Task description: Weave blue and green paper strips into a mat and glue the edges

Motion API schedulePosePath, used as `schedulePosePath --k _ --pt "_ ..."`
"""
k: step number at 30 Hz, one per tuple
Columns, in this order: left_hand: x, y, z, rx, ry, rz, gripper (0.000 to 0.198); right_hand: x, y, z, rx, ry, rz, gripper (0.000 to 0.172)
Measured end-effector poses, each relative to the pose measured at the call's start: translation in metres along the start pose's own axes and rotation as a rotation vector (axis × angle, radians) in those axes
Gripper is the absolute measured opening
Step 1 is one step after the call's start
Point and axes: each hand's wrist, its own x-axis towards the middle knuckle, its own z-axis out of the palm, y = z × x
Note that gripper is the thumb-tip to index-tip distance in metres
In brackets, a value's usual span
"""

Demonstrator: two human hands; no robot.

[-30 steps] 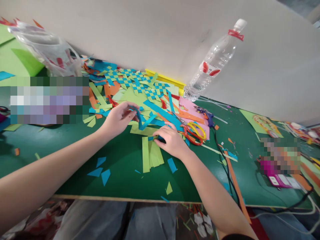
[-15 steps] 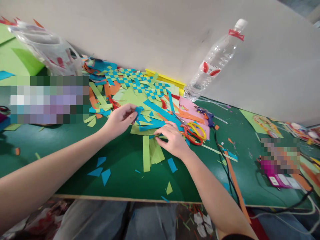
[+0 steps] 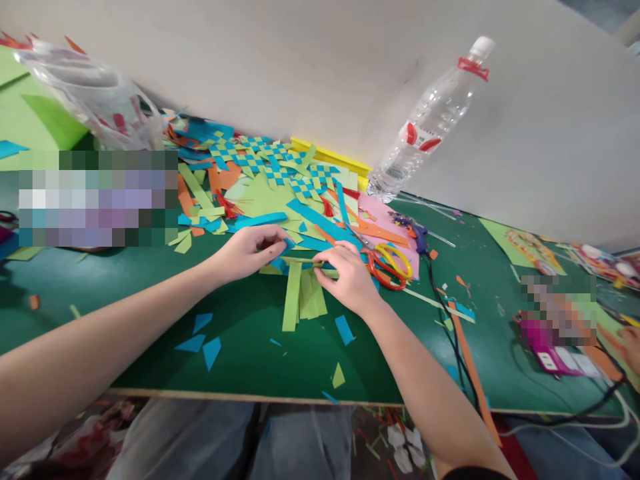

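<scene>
My left hand (image 3: 254, 252) is closed in a pinch on the end of a blue paper strip (image 3: 289, 245); the fingers cover part of it. Just to the right, my right hand (image 3: 346, 275) pinches light green paper strips (image 3: 311, 297) at their upper edge. These strips hang toward me, one long strip (image 3: 291, 300) standing apart at their left. Behind my hands lies a heap of loose strips with several blue-and-green woven pieces (image 3: 275, 163). Scissors (image 3: 393, 263) with red and yellow handles rest beside my right hand.
A clear plastic bottle (image 3: 433, 127) stands against the pale partition (image 3: 280, 67). Blue scraps (image 3: 212, 352) lie near the front edge. A black cable (image 3: 453, 340) and an orange strip (image 3: 473, 373) cross the table's right side. Another person's hand (image 3: 627, 347) shows at the right edge.
My left hand has moved right and slightly down with the blue strip, closer to my right hand. The green strips have shifted slightly up. Another person's hand has appeared at far right.
</scene>
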Motion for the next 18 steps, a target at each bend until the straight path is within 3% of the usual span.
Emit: schedulePosePath --k 7,18 --pt "-0.002 0.008 0.000 -0.109 -0.110 -0.016 0.025 0.000 0.003 0.003 -0.009 -0.008 0.023 0.010" --pt "-0.002 0.010 0.000 -0.210 -0.156 -0.042 0.024 0.000 0.003 0.003 -0.040 -0.073 0.057 0.013"
